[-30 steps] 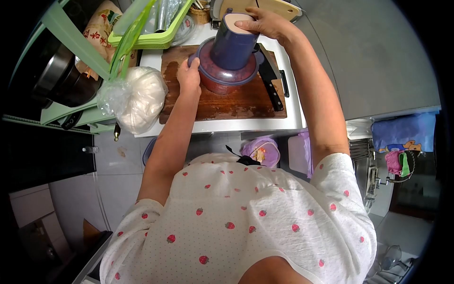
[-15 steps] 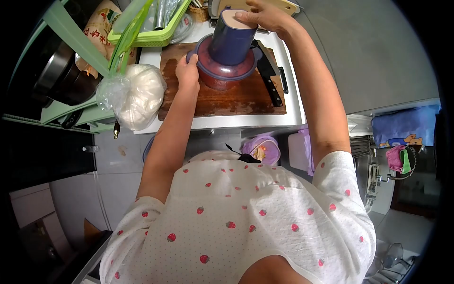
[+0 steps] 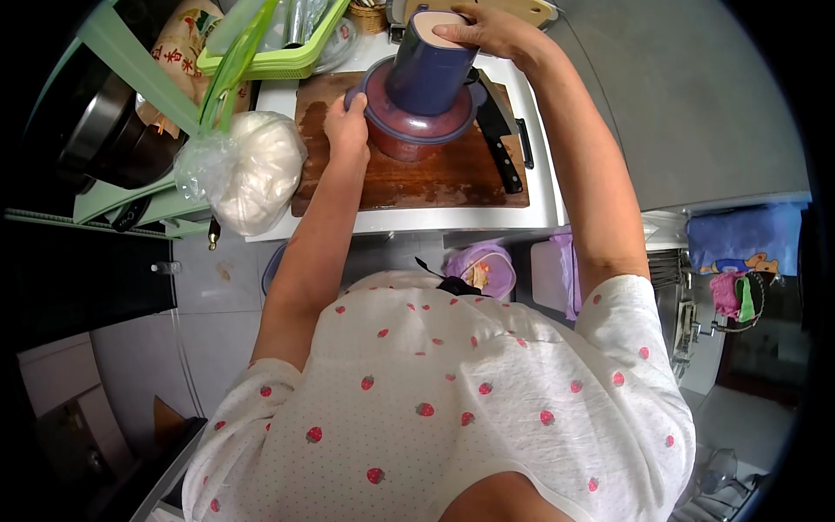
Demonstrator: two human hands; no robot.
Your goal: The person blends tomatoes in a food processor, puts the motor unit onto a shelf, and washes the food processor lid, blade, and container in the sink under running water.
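Purple chopper (image 3: pixel 428 76) stands on the dark cutting board (image 3: pixel 417 193), toward the far edge of the white tabletop (image 3: pixel 544 174) and roughly midway between its left and right sides. Motor housing on top, clear bowl (image 3: pixel 409 150) below, reddish contents showing through.

Hands apart, one low, one high. Left hand (image 3: pixel 348 129) clamped on the tab at the lid's left rim, thumb on top, fingers mostly hidden. Right hand (image 3: pixel 489 33) on the housing's pale top, thumb laid flat; whether its fingers grip the far side, cannot tell.

Room: bare wet wood between bowl and the board's near edge, narrower bare patch left of the left hand. White strips run along the tabletop's near edge and right edge.

Tight on the right: knife (image 3: pixel 499 148) lies close beside the bowl, black handle toward the board's near right corner.

Tight on the left: plastic bag (image 3: pixel 259 174) of white stuff fills the tabletop's near left corner, just beside the board. Green basket (image 3: pixel 261 65) at the far left corner; wicker basket (image 3: pixel 369 17) by the far edge.
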